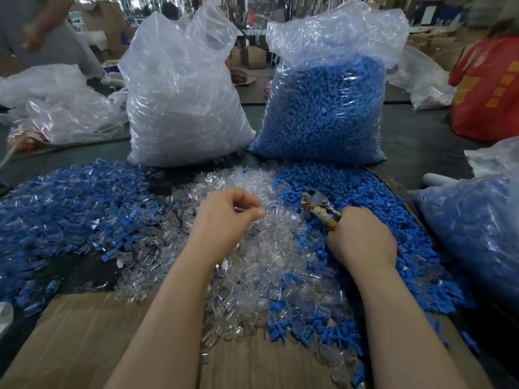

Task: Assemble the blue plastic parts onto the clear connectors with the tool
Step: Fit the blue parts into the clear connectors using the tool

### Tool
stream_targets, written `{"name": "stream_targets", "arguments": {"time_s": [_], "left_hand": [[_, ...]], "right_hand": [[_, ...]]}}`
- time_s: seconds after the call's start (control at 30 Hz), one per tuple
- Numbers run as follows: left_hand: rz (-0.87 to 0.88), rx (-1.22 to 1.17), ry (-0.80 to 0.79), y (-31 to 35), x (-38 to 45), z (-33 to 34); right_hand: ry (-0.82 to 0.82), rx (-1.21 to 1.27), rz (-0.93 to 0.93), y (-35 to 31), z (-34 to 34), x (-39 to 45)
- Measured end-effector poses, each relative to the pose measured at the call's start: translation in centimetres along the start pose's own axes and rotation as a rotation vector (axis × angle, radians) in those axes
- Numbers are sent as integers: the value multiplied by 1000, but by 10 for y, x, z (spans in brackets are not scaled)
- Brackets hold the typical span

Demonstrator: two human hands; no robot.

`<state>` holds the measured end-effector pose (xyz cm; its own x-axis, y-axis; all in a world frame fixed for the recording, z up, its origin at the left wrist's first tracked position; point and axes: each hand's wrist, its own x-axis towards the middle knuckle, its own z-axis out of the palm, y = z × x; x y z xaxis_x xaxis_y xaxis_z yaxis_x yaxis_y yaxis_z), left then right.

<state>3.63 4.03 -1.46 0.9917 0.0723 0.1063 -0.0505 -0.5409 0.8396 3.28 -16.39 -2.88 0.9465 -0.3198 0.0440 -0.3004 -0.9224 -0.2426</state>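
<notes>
Thousands of light, slippery clear connectors [252,248] need fingertip pinching, as the left hand [227,217] does at centre, while the right hand [362,237] grasps the tool [320,209] over blue parts [365,186].

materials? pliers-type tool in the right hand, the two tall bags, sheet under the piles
Tool: bare metal head, dull and worn; handles seem wrapped in tape or cloth.
Tall bags: thin clear plastic film, glossy, crinkled.
Sheet: brown corrugated cardboard by the look, matte.
</notes>
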Motion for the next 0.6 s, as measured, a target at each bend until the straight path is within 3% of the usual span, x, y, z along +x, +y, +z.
{"name": "stream_targets", "arguments": {"time_s": [0.2,0.6], "left_hand": [[-34,-229,-41,5,-2,-3],[-150,-640,-116,15,-3,0]], "right_hand": [[126,90,18,1,4,3],[116,724,-178,-7,3,5]]}}
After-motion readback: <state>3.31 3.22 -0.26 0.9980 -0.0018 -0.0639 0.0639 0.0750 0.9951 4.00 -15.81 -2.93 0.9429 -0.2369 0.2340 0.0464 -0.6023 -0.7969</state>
